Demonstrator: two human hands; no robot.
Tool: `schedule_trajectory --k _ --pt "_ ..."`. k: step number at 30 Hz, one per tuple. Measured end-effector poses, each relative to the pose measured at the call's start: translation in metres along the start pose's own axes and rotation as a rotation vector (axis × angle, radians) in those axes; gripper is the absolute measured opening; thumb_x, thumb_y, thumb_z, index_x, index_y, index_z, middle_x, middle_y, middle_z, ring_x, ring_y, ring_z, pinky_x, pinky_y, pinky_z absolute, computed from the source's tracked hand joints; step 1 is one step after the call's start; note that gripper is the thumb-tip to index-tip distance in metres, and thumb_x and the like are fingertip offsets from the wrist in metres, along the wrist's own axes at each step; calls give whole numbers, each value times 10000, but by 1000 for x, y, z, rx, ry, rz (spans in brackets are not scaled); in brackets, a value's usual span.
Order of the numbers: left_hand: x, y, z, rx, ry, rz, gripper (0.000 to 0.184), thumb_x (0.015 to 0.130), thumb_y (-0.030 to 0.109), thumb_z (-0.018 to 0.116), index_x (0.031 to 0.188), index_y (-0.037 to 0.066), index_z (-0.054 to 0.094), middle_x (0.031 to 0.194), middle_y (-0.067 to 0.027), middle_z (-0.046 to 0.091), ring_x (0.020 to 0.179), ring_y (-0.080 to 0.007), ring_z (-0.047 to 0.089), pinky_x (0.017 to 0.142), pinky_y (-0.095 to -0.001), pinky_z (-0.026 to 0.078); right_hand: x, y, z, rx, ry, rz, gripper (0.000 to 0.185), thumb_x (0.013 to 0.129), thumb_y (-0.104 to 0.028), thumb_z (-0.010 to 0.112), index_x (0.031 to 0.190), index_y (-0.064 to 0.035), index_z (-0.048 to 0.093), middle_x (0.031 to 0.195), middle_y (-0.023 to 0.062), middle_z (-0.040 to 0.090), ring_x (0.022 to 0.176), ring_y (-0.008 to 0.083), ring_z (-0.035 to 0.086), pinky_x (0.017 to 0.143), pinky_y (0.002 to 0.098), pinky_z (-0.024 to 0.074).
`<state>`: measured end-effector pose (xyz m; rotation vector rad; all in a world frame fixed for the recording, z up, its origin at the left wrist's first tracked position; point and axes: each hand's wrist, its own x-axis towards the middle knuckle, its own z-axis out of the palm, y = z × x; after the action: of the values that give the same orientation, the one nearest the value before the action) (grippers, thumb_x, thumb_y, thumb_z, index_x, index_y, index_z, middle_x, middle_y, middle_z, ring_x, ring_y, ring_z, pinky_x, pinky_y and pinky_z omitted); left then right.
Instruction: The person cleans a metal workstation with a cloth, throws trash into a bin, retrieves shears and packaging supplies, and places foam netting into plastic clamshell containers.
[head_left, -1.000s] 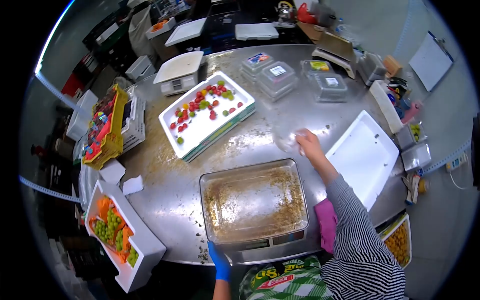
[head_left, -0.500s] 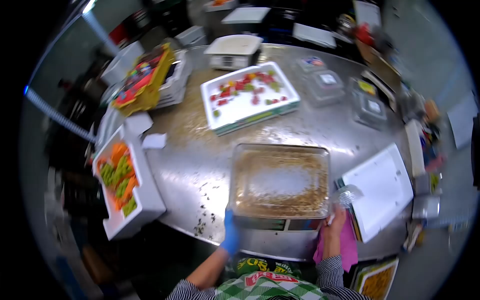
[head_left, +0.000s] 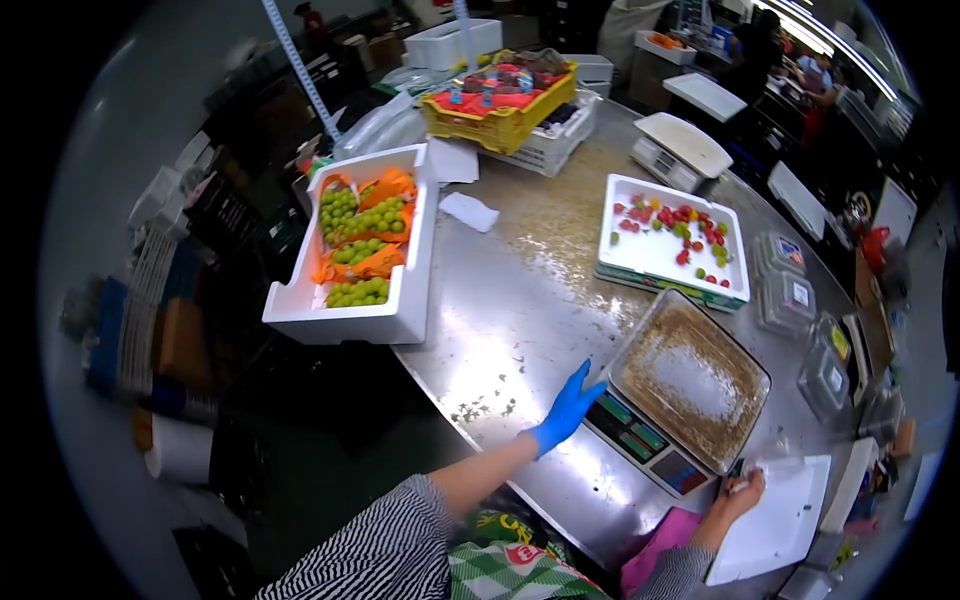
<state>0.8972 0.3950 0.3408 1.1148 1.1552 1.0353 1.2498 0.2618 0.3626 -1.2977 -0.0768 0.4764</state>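
Observation:
My left hand (head_left: pixel 568 408), in a blue glove, has its fingers spread beside the left front corner of a scale (head_left: pixel 640 440). A wide metal tray (head_left: pixel 690 378) with brown residue tops the scale. At the scale's right front corner, my bare right hand (head_left: pixel 740 492) is closed on a clear plastic container (head_left: pixel 780 462), which is blurred and hard to see against the white lid (head_left: pixel 775 530) below. A pink cloth (head_left: pixel 655 548) lies near my right forearm.
A white foam box (head_left: pixel 415 290) of green grapes stands at the left. Behind are a yellow crate (head_left: pixel 500 128), a white scale (head_left: pixel 680 145) and a white tray (head_left: pixel 655 255) of small tomatoes. Clear containers (head_left: pixel 788 300) sit at the right. People (head_left: pixel 815 72) are far back.
The view has swung left. My right hand came back from the table's middle to the scale's right side with the clear container. My left hand's fingers are now spread.

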Motion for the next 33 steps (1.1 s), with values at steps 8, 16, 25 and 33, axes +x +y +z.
schedule_trajectory --k 8,16,25,33 --pt "-117 47 -60 52 -101 181 862 809 135 716 1485 79 184 1386 -144 415 1253 -234 451 1011 -363 384 -175 42 73 -358 -470 -28 158 910 -215 552 959 -66 535 841 40 528 612 99 469 476 223 375" --pt "-165 50 -158 -149 3 -82 829 813 165 670 1481 75 188 1330 -132 428 1185 -198 451 990 -326 405 -329 109 105 -634 -1032 164 167 924 -167 527 896 -3 524 666 62 557 585 136 536 562 262 444" --pt "-159 -15 -221 -287 304 -137 509 903 181 570 1353 13 402 1218 -127 528 1095 -191 521 926 -314 443 -383 125 146 -779 -1016 298 214 912 -244 528 881 -33 521 691 26 519 610 97 493 538 269 412" --pt "14 -13 -261 -582 129 -352 575 895 432 566 1325 81 416 1214 -163 508 1078 -242 545 846 -388 513 -300 168 215 -806 -829 -403 206 816 -50 518 1013 -14 568 1009 147 580 950 273 555 842 337 435"
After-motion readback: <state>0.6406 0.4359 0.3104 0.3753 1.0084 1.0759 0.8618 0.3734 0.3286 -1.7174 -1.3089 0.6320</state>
